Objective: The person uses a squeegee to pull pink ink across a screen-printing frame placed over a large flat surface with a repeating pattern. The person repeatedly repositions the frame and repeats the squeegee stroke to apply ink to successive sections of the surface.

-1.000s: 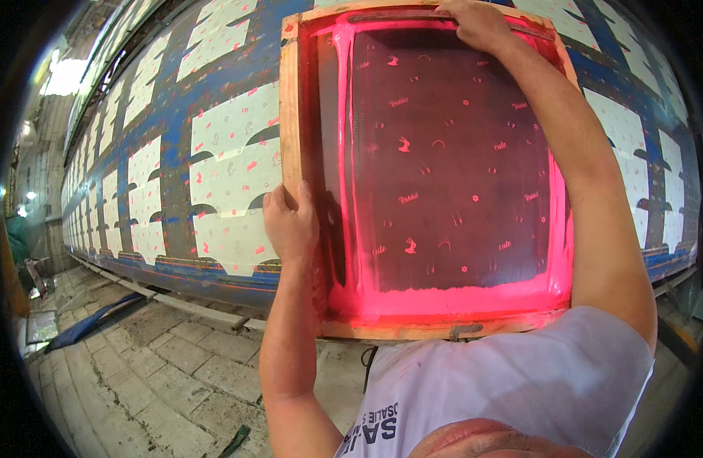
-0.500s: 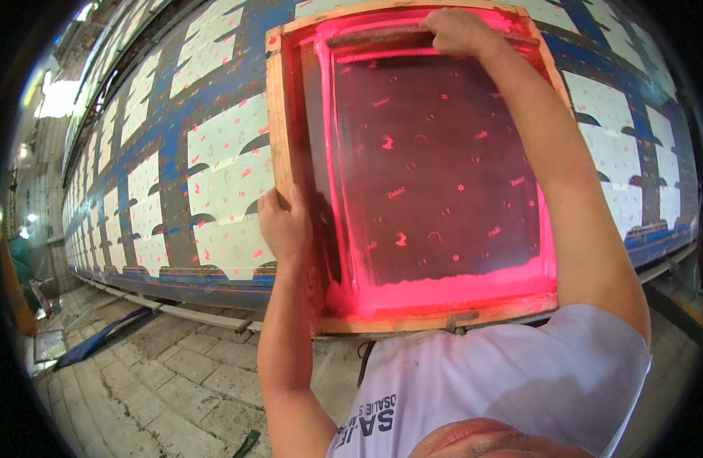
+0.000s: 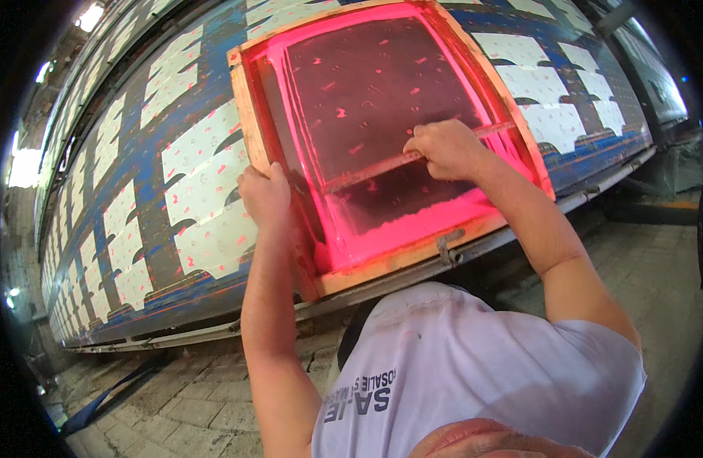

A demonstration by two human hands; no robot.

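Observation:
A wooden-framed printing screen [image 3: 508, 114] has a dark mesh with small motifs and bright pink ink along its edges and lower part. My left hand [image 3: 263, 194] is closed on the frame's left rail. My right hand [image 3: 447, 149] grips a long, ink-stained squeegee blade [image 3: 370, 172], which lies across the lower middle of the mesh, tilted up toward the right. The part of the blade under my fingers is hidden. A metal fitting [image 3: 449, 243] is on the frame's near edge.
A long blue, paint-spattered printing table [image 3: 149, 237] carries rows of white cut pieces [image 3: 199, 191] with pink prints on both sides of the screen. A metal rail [image 3: 595, 179] runs along its near edge, above a paved floor [image 3: 214, 408] where a dark blue strip [image 3: 107, 393] lies.
My right hand has brought the squeegee from the screen's far end down across the mesh toward me. The view has rotated, so screen and table appear more tilted. My left hand still holds the rail.

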